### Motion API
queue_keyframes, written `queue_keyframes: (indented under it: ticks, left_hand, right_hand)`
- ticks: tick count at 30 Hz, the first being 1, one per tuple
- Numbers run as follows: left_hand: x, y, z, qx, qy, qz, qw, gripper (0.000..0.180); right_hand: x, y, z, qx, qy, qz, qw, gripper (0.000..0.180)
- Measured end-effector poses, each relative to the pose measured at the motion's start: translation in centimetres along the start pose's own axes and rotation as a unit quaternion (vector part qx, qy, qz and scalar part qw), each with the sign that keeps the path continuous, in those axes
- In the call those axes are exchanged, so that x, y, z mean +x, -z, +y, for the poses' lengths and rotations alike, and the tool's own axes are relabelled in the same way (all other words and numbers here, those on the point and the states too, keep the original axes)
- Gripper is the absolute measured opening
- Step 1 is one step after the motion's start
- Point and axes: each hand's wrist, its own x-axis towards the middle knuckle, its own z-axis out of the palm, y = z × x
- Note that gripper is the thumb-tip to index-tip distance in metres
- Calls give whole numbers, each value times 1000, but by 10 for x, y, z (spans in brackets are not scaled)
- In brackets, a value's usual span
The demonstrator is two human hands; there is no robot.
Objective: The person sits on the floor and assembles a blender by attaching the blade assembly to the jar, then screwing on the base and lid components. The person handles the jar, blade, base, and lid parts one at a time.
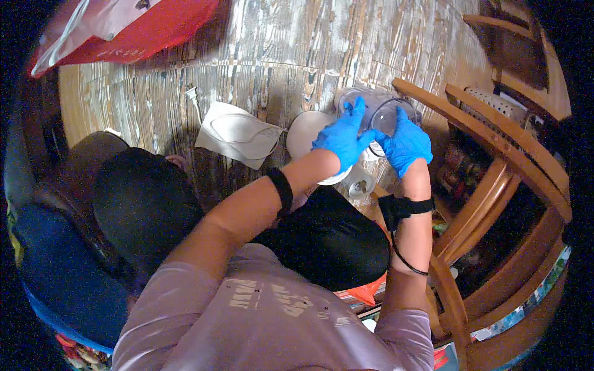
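Observation:
My left hand and my right hand wear blue gloves and meet above the far right part of the wood-grained surface. Between them is a clear round plastic lid with a dark-looking rim. My left fingers and thumb are at its left side, while the right fingers close on its right side. Clear plastic ware sits just beyond, partly covered by the hands. To the left of my left hand lies a white round dish or lid. A small clear cup is close below the hands.
A white sheet with a pale cable on it lies left of the hands, near a white plug. A red bag is at the far left. Wooden chair parts crowd the right. A person is close on my left.

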Motion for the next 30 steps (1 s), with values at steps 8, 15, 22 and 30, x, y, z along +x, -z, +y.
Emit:
queue_keyframes:
  ticks: [8, 15, 22, 30]
  left_hand:
    - [-13, 7, 14, -20, 12, 15, 1000, 79]
    - [-13, 10, 15, -35, 21, -7, 999, 81]
    - [-1, -9, 2, -66, -34, 38, 997, 79]
    - [6, -18, -7, -41, -79, 60, 994, 79]
  right_hand:
    - [1, 5, -4, -35, 12, -6, 999, 88]
    - [-1, -2, -4, -45, 13, 14, 999, 90]
    - [3, -5, 2, -29, -24, -5, 999, 96]
    - [-4, 4, -1, -12, -22, -12, 1000, 89]
